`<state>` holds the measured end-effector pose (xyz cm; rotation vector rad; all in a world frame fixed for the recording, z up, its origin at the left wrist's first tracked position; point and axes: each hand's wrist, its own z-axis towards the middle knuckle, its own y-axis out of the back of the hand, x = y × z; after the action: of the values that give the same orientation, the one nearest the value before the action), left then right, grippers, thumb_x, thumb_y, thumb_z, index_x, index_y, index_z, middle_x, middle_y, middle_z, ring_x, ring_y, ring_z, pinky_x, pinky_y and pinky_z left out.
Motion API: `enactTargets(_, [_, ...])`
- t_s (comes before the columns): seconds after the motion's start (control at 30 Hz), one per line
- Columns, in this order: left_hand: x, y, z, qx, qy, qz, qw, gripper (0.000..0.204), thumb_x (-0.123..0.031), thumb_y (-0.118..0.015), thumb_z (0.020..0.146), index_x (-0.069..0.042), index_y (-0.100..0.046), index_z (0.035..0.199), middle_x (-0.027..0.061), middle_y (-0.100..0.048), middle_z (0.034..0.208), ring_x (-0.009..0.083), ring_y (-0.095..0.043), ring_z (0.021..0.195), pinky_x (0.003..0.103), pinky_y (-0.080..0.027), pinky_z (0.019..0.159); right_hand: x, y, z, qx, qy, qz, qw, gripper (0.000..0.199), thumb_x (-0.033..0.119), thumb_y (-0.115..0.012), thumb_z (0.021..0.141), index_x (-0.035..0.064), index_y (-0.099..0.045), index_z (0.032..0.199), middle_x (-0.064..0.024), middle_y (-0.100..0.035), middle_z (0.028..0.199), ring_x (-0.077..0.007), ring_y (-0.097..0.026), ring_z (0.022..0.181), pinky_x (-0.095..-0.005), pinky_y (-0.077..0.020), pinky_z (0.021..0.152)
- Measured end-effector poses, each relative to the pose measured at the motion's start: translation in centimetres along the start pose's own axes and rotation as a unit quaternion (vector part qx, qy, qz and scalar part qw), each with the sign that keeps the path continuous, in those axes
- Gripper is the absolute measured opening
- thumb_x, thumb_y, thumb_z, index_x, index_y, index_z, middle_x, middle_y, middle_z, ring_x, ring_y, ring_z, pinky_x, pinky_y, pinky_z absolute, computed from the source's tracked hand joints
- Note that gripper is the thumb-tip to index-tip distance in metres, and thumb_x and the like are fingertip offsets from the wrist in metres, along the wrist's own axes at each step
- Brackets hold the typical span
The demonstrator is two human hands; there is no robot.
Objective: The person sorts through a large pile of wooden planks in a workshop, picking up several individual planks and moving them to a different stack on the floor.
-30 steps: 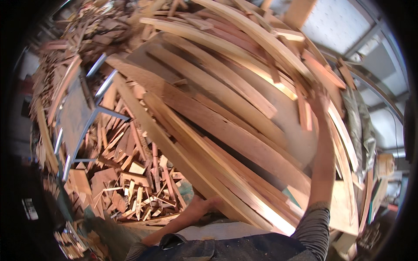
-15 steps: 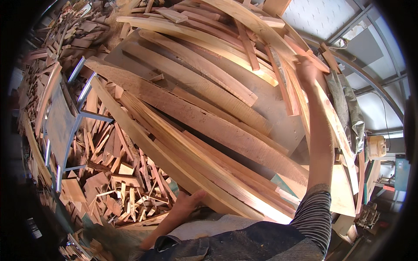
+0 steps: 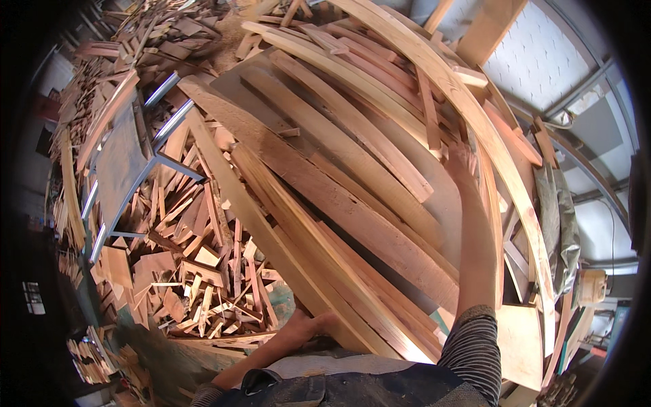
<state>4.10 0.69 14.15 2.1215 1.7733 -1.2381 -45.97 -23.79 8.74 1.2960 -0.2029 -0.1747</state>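
Note:
Long sawn planks lie side by side across a work surface [image 3: 444, 183]. My left hand [image 3: 306, 328] is at the near edge of a pale plank [image 3: 271, 243], closed on that edge, with some fingers hidden by the wood. My right arm stretches out to the far side, where my right hand [image 3: 461, 161] has its fingers curled among narrow boards. What those fingers hold is hidden. Close by are the end of a reddish strip [image 3: 428, 112] and a long curved-looking pale board [image 3: 468, 102]. Between my hands lies a wide rough-edged brown plank [image 3: 325, 190].
A heap of wood offcuts [image 3: 196, 271] fills the left, beside a metal-framed stand [image 3: 122, 159]. More scrap wood [image 3: 102, 88] is piled at far left. On the right are a grey plastic sheet [image 3: 561, 224], a yellowish container [image 3: 592, 287] and a pale panel [image 3: 521, 342].
My right hand has come off the long pale board and moved nearer, to the narrow boards beside it. My left hand stays at the plank's edge. The whole view has shifted.

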Motion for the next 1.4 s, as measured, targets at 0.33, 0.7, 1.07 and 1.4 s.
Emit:
enactTargets(0.33, [-1.1,0.1,-0.5,0.031,0.029,0.038,0.998,0.073,-0.035,-0.075,0.092,0.002,-0.04,0.145,0.0135,-0.058,0.132,0.0212,-0.062,0.114,0.035,-0.055,0.091,-2.2,10.3,-1.7,0.375,-0.058,0.287,0.88,0.047,0.038,-0.08,0.075,0.0004,-0.074,0.103,-0.0151,-0.071,0.102,-0.0237,-0.066,0.096,-0.0355,-0.0503,0.082])
enactTargets(0.7, [-1.6,-0.6,-1.1,0.019,0.003,0.11,0.994,0.061,-0.047,-0.071,0.092,0.003,-0.064,0.126,0.0125,-0.067,0.114,0.0186,-0.063,0.103,0.034,-0.055,0.077,-1.1,16.6,-15.7,0.605,-0.047,0.172,0.776,0.031,0.034,-0.071,0.091,0.0062,-0.074,0.105,-0.0074,-0.072,0.098,-0.0195,-0.071,0.084,-0.0321,-0.0572,0.075])
enactTargets(1.07, [-1.2,-0.6,-0.6,-0.023,-0.05,0.138,0.989,0.061,-0.046,-0.073,0.09,0.002,-0.064,0.127,0.0082,-0.07,0.111,0.015,-0.064,0.094,0.031,-0.053,0.072,12.0,2.9,-8.7,0.09,0.01,0.136,0.987,0.067,0.037,-0.085,0.074,-0.0038,-0.064,0.123,-0.0239,-0.068,0.121,-0.0304,-0.067,0.11,-0.044,-0.0528,0.088])
enactTargets(1.4, [-1.0,-0.5,-1.4,-0.02,-0.047,0.094,0.994,0.065,-0.048,-0.076,0.088,0.008,-0.066,0.12,0.0145,-0.069,0.111,0.0191,-0.062,0.103,0.035,-0.049,0.089,12.8,8.5,-13.1,0.23,-0.162,0.454,0.846,0.03,0.012,-0.079,0.074,-0.0021,-0.075,0.1,-0.006,-0.071,0.084,-0.0122,-0.064,0.075,-0.0288,-0.0482,0.067])
